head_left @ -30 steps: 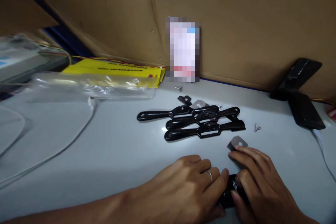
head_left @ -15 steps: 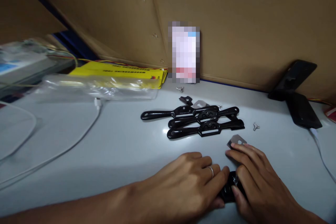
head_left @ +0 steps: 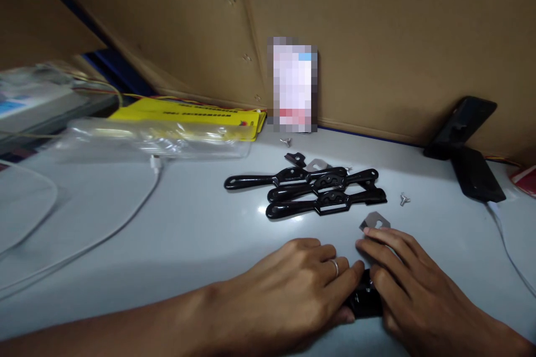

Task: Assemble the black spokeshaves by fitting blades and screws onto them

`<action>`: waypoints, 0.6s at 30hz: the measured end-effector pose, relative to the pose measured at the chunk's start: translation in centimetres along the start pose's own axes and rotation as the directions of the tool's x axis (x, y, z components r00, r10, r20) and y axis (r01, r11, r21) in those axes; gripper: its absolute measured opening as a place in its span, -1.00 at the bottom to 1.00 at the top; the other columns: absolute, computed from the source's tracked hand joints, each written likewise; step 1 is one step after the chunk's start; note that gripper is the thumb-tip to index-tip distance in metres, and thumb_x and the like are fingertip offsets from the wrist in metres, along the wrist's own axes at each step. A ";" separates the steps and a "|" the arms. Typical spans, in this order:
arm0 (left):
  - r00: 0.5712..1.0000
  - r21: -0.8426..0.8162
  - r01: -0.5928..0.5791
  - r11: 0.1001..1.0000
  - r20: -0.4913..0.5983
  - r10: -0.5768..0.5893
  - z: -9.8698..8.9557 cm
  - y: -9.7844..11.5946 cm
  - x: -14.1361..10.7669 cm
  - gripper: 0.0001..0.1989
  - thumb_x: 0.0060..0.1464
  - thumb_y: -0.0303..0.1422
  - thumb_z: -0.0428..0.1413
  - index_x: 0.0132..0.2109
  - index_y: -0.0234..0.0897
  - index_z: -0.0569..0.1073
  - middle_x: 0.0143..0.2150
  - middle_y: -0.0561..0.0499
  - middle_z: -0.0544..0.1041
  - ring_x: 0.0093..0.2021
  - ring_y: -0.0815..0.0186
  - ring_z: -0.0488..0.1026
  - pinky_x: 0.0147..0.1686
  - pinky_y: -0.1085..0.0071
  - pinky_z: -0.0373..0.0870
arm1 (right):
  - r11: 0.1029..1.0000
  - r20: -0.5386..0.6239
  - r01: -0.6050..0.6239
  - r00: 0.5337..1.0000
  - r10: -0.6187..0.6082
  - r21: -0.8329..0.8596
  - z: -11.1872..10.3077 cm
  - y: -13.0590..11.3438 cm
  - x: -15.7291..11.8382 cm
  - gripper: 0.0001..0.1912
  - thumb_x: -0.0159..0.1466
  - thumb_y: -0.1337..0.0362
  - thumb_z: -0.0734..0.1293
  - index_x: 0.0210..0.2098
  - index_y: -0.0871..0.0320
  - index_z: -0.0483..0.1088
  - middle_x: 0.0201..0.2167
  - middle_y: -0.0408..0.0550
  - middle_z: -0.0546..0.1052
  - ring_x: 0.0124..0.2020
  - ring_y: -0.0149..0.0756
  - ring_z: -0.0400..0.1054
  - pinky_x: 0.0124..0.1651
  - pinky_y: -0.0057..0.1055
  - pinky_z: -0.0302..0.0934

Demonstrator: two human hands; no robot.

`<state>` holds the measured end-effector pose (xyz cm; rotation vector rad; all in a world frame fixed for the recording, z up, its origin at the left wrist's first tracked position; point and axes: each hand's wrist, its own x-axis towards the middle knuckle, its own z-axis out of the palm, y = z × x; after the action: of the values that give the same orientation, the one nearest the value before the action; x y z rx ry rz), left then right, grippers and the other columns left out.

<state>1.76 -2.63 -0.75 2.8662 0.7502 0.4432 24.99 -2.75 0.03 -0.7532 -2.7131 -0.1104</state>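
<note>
A black spokeshave [head_left: 365,305] lies low at the right, largely covered by my fingers. My left hand [head_left: 305,284], with a ring on one finger, is closed around its left side. On its right side, my right hand [head_left: 412,279] grips with the lower fingers; the thumb is hidden. The upper fingers of that hand stretch forward, one tip at the edge of a loose grey blade [head_left: 374,220]. Farther off, three black spokeshave bodies [head_left: 293,209] lie close together and partly overlap. A wing screw [head_left: 404,199] rests to their right.
Behind the bodies are a black cap piece [head_left: 296,159], another grey blade [head_left: 317,165] and a second wing screw [head_left: 286,142]. A blurred-out upright panel [head_left: 293,83] leans on the cardboard wall. Yellow cards [head_left: 188,114], plastic sleeves [head_left: 159,148], a white cable [head_left: 138,215] and a black stand [head_left: 477,173] surround the area.
My right thumb, earlier seen on the near side of the spokeshave, is now out of sight. More of the spokeshave's flat black front shows. The view has shifted slightly.
</note>
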 end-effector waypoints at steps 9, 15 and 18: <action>0.999 -0.028 0.013 1.000 0.046 -0.011 -0.2 -0.1 0.0 -0.77 0.41 -0.26 -0.01 -0.02 -0.33 0.40 -0.30 -0.04 0.55 -0.35 0.27 0.45 -0.42 0.35 0.37 | 0.998 -0.141 0.003 0.990 0.006 0.066 -0.8 0.4 -0.7 -0.68 0.26 0.63 0.21 -0.30 0.13 0.47 -0.04 0.08 0.60 0.14 -0.16 0.40 0.07 -0.22 0.43; 1.000 -0.027 0.010 1.000 0.029 -0.009 -0.2 -0.1 -0.1 -0.78 0.40 -0.25 -0.01 -0.07 -0.33 0.41 -0.33 -0.04 0.53 -0.37 0.27 0.44 -0.41 0.34 0.37 | 0.998 -0.138 0.044 0.990 -0.038 0.038 -0.8 0.1 -0.5 -0.68 0.27 0.60 0.24 -0.22 0.11 0.51 -0.05 0.04 0.60 0.12 -0.20 0.42 0.09 -0.26 0.43; 1.000 -0.035 0.014 0.999 0.028 -0.013 -0.1 -0.1 -0.2 -0.78 0.40 -0.26 -0.01 -0.02 -0.33 0.40 -0.33 -0.03 0.53 -0.38 0.28 0.43 -0.41 0.36 0.37 | 1.000 -0.158 0.003 0.987 0.001 0.028 -0.7 0.1 -0.5 -0.69 0.27 0.61 0.22 -0.30 0.13 0.49 -0.03 0.06 0.60 0.14 -0.16 0.40 0.08 -0.22 0.45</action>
<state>1.51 -2.64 -0.74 2.8265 0.7495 0.4096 25.62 -3.04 0.55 -0.7039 -2.5598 -0.1265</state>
